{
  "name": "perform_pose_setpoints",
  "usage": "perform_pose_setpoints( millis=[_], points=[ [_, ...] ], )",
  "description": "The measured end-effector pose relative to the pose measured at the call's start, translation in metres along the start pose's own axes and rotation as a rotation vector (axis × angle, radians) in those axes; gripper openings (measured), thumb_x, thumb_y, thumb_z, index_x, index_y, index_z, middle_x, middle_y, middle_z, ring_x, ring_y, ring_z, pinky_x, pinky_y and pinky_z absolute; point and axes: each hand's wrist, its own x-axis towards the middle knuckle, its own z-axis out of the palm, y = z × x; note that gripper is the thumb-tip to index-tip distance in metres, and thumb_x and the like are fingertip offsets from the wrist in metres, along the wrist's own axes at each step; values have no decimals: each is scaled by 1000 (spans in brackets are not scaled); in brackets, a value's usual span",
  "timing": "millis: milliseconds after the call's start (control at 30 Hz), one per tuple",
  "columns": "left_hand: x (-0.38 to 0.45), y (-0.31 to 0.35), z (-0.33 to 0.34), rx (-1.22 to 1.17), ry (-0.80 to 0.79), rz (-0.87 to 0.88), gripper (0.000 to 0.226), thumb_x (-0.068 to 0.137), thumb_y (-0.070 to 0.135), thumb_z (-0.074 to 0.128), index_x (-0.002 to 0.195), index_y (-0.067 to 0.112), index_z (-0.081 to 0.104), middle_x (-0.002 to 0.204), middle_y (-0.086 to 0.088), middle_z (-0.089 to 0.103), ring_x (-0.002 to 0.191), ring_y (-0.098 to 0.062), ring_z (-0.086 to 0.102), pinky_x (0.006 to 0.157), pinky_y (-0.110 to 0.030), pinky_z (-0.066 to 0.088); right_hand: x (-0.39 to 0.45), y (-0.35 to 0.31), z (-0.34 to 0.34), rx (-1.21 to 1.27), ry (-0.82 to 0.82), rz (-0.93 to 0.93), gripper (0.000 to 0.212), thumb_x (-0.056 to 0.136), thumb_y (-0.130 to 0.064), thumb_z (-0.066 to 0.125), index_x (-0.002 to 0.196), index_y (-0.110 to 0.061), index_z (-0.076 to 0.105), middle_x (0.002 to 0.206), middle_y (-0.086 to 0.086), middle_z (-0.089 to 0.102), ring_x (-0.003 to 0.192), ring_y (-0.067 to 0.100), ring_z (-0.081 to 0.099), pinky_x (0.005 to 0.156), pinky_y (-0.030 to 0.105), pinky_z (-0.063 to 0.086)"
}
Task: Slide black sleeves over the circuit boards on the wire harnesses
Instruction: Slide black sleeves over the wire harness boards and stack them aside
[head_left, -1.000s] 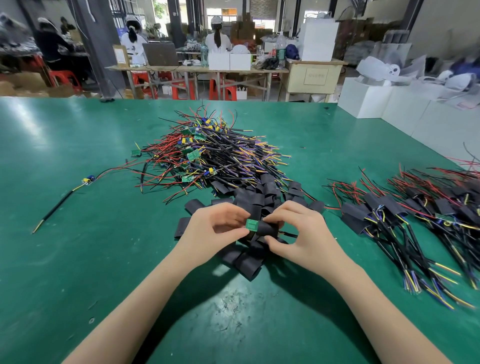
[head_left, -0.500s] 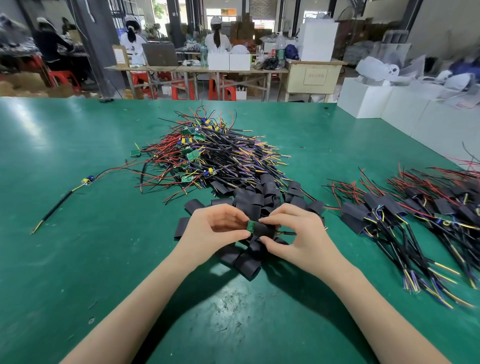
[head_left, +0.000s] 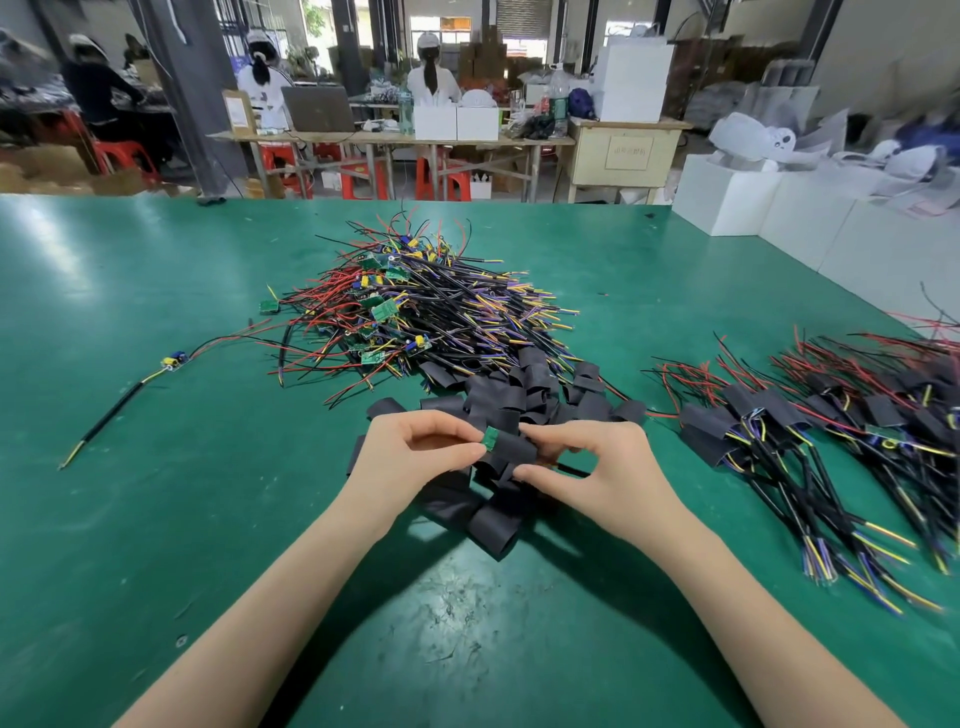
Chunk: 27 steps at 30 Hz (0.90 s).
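Left hand (head_left: 415, 457): I see thumb and forefinger pinching the green circuit board (head_left: 489, 437) by its exposed end.
Right hand (head_left: 587, 462): fingers curled, gripping the black sleeve (head_left: 511, 451) from its far side.
Board position: mostly inside the sleeve, one corner still out, above the loose sleeve heap (head_left: 519, 395).
Risk, snagging: I'd expect a component edge to catch the sleeve mouth if pushed askew.
Risk, wires: the trailing leads (hidden behind my right hand) could kink.
Risk, overshoot: the sleeve could slide past the board.
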Motion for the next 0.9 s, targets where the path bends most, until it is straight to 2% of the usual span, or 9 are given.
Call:
perform_pose_setpoints(
  millis=[100,233,533,633,733,833,900],
  points=[
    [-1,0,0,18,2,13,14,73,-5,77,77,7,75,75,-2,74,68,-9,67,68,-15,52,-1,-1,2,34,5,14,34,71,-25,84,104,-20,76,78,-14,71,76,-4,65,77,14,47],
    [-2,1,0,27,-9,18,16,72,-4,78,73,12,76,75,-3,74,68,-11,67,68,-16,52,-2,-1,3,33,-12,11,31,72,-24,83,102,-20,76,79,-13,73,74,-3,64,75,18,48],
    [-2,-2,1,36,-42,-6,20,69,1,82,68,20,77,74,0,74,67,-9,67,66,-16,52,-3,0,5,29,9,-19,31,72,-18,84,101,-18,77,77,-9,72,72,1,64,72,16,46],
    [-3,-3,0,1,-54,-34,13,62,12,86,68,20,78,75,0,75,67,-9,69,65,-15,51,-3,-1,5,34,28,-33,30,72,-17,84,100,-17,77,75,-7,72,70,3,64,70,17,47],
    [-3,-3,-1,-52,-93,-67,17,56,22,85,71,18,78,74,-4,74,66,-11,68,64,-16,51,-2,-2,5,24,32,-42,31,71,-18,85,101,-19,77,73,-8,70,67,4,62,68,17,46],
    [-3,-4,2,-55,-149,-70,12,67,6,83,73,14,77,71,-5,73,63,-11,66,62,-16,50,-1,-4,5,-63,-4,-34,36,68,-29,85,103,-25,76,72,-10,66,66,4,59,65,21,46],
    [-2,-4,4,-42,-144,-67,16,71,-2,79,73,14,77,70,-5,73,62,-10,66,61,-15,50,-1,-4,6,-102,6,-17,34,67,-34,85,100,-30,76,70,-12,63,64,3,56,61,23,45]
  ],
)
